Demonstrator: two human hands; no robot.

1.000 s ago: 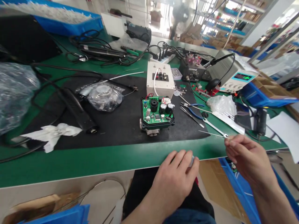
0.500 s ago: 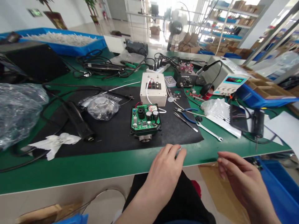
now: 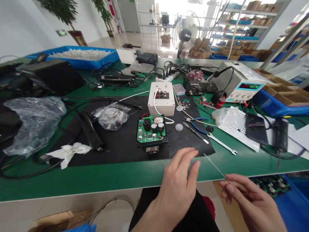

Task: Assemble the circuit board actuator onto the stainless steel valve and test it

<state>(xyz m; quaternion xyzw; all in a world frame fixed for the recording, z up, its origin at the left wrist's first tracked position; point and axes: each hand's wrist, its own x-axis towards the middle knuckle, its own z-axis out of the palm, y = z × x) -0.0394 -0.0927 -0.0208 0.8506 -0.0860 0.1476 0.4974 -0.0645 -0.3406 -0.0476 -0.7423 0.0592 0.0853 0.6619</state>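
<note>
My left hand (image 3: 180, 180) hovers over the front edge of the green table (image 3: 116, 175), thumb and fingers apart, holding nothing. To its right, my right hand (image 3: 243, 193) pinches a thin pale rod (image 3: 216, 167) that points up and left toward the black mat (image 3: 125, 154). Beyond my left hand an open housing with a green circuit board (image 3: 150, 131) sits on the mat. A clear round disc (image 3: 179, 127) lies right of the housing. Tweezers (image 3: 196, 132), blue-handled pliers (image 3: 196, 124) and a wrench (image 3: 222, 144) lie further right.
Behind the housing stands a white switch box (image 3: 161, 101) with a white cable. A power supply (image 3: 241, 84) is at the back right. Bagged parts (image 3: 113, 118), a black-handled tool (image 3: 91, 132) and crumpled tissue (image 3: 69, 152) lie on the left.
The thin rod now shows clearly in my right hand. My left hand no longer has the clear item at its fingertips, and a clear disc now lies on the mat. The camera view has shifted.
</note>
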